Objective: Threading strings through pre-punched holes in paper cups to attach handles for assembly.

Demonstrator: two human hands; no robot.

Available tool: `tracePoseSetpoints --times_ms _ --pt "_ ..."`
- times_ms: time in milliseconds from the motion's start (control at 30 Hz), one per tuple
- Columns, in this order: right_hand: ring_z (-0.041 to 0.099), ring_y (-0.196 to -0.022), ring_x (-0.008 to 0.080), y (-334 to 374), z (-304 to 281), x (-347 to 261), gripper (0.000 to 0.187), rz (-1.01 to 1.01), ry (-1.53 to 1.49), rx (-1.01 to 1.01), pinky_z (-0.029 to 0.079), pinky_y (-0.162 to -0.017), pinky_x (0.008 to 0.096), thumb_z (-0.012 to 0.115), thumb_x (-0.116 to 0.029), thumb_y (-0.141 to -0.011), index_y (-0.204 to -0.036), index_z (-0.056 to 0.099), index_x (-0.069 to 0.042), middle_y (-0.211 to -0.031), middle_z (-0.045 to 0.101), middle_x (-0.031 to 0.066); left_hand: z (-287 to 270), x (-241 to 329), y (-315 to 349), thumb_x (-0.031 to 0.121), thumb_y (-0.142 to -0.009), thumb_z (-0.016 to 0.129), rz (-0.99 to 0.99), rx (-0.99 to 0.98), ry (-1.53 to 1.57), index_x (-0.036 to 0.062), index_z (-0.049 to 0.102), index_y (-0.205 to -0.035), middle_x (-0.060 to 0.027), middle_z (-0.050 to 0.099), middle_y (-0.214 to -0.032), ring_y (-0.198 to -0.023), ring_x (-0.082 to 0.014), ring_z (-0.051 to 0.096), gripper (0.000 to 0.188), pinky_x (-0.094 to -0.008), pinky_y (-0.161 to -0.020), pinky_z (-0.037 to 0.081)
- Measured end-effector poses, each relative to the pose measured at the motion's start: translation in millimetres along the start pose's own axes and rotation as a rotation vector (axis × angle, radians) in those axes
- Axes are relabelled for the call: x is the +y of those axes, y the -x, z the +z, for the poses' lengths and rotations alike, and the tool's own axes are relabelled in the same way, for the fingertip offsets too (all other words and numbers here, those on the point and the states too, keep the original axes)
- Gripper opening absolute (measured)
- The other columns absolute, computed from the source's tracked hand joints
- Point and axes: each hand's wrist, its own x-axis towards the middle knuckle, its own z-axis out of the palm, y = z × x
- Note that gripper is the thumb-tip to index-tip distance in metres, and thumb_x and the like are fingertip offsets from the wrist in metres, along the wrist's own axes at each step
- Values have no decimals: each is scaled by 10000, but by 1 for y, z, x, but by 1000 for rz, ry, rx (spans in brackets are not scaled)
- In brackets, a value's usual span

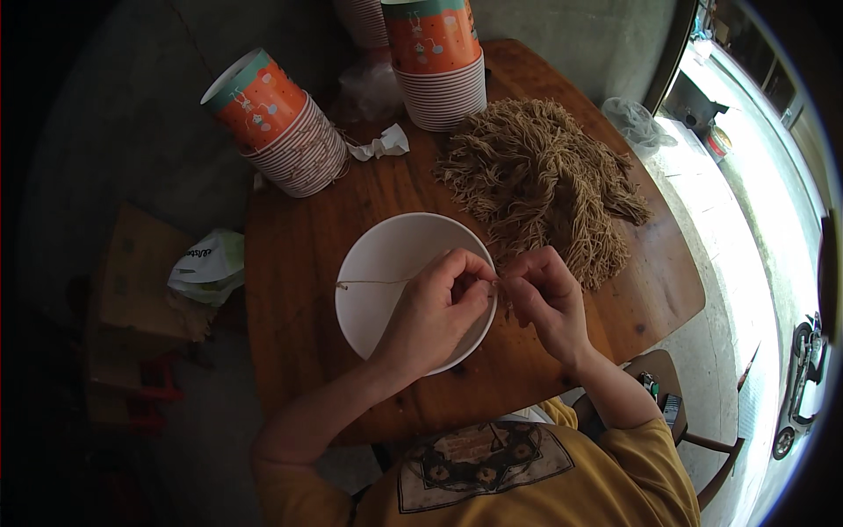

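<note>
Centrally, a white paper tub (373, 327) sat mouth-up on the wooden tabletop (294, 342), near its front edge. Thin brown twine (379, 282) ran from a small knot at the tub's left rim across the opening and passed out of sight behind the left hand (435, 307). That hand lay over the mouth, thumb and forefinger together at the right rim. The right hand (555, 307) met it just there, its grip also pinched; both seemed clamped on the twine's end, too small to make out clearly.

Just beyond the right hand: a loose heap of tan yarn strands (549, 180). Farther back stood two nested stacks of orange-and-teal tubs, bases up; the left stack (294, 145) had strands hanging along its side, the right stack (439, 83) stood beside the heap. Crumpled white paper (384, 143) lay between them. Off the tabletop, left: a cardboard box (140, 285) and a white plastic bag (211, 266). Right, outside in bright light: a motorbike (799, 378).
</note>
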Motion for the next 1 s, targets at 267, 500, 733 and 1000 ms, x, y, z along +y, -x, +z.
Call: tracePoseSetpoints --times_ms 267,500,733,1000 --pt "477 -632 11 -2 -3 3 105 -38 34 -8 396 -555 184 558 -67 -905 -994 505 -46 -733 547 -33 0 1 0 43 -904 524 40 9 29 37 550 -1009 17 544 -880 -811 -37 503 109 -207 -758 429" --pt "517 -589 38 -4 2 -11 221 -130 435 -31 424 -534 208 654 -80 -831 -1034 578 -36 -718 582 6 1 0 0 40 -896 542 53 51 133 54 484 -1075 9 505 -929 -853 -44 485 188 -208 -783 415" --pt "557 -546 121 -8 4 -17 152 -291 612 -2 460 -509 256 696 -86 -794 -927 628 -58 -674 587 46 1 7 5 14 -885 537 91 81 63 55 474 -1071 10 501 -934 -863 -53 482 200 -216 -796 411" --pt "561 -569 176 -14 -5 -16 172 -628 954 -12 467 -484 305 708 -93 -743 -868 589 -83 -672 549 27 0 5 8 1 -892 513 88 115 46 51 464 -1050 11 487 -931 -830 -53 465 173 -216 -791 409"
